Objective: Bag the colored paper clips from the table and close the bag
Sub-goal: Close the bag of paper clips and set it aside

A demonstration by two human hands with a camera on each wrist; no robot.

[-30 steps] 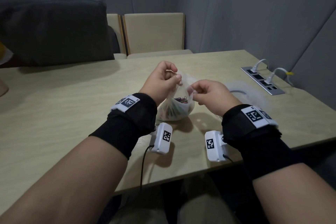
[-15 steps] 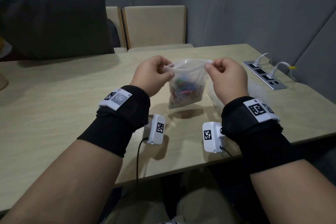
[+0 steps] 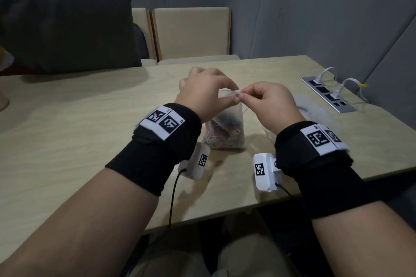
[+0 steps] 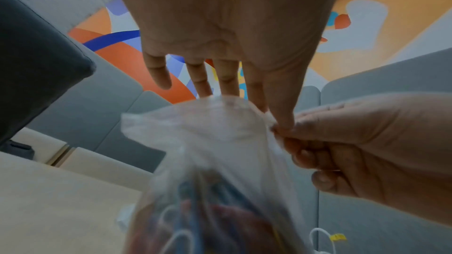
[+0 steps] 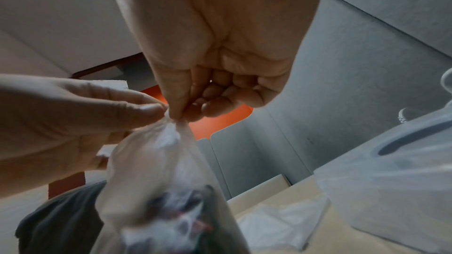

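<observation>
Translucent plastic bag (image 3: 227, 128) of colored paper clips (image 3: 221, 134): left hand (image 3: 203, 93) and right hand (image 3: 270, 102) fingers pinch its gathered mouth together above the tabletop (image 3: 90, 119). Closing step; next, likely twisting or sealing.

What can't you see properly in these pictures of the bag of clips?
- Paper clips: blurred smears in both wrist views, uncountable.
- Bag mouth: head view, hidden between left hand and right hand; sealed or not, unclear.
- Bag bottom: cut off by wrist views' lower edge.
</observation>
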